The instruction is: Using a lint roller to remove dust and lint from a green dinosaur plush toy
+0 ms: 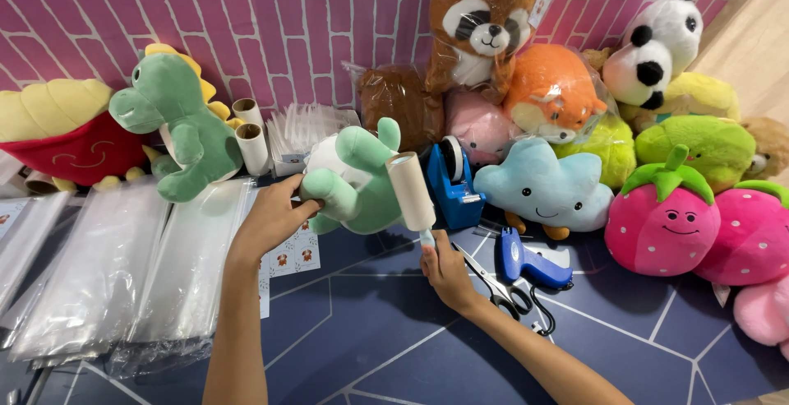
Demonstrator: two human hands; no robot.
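- The right hand (446, 269) is nearest, fingers wrapped round the pale handle of a lint roller (412, 191), whose paper drum stands tilted upward and lies against the toy's side, apparently so the sticky face can run along the fur.
- The left hand (271, 217) is clamped on the lower end of a light green plush toy (357, 183), holding it off the dark blue tabletop (370, 331), seemingly to steady it against the roller.
- Just right of the right hand lie scissors (493, 288) and a blue tagging gun (530, 263), close enough to crowd that wrist.
- Left of the left arm lie stacks of clear plastic bags (107, 269), with a sticker sheet (292, 255) under the forearm.
- Behind the toy stands a blue tape dispenser (452, 179).
- Farthest back, against the pink brick wall (288, 27), sit a green dinosaur plush (177, 121), a blue cloud plush (538, 187) and a strawberry plush (664, 224).
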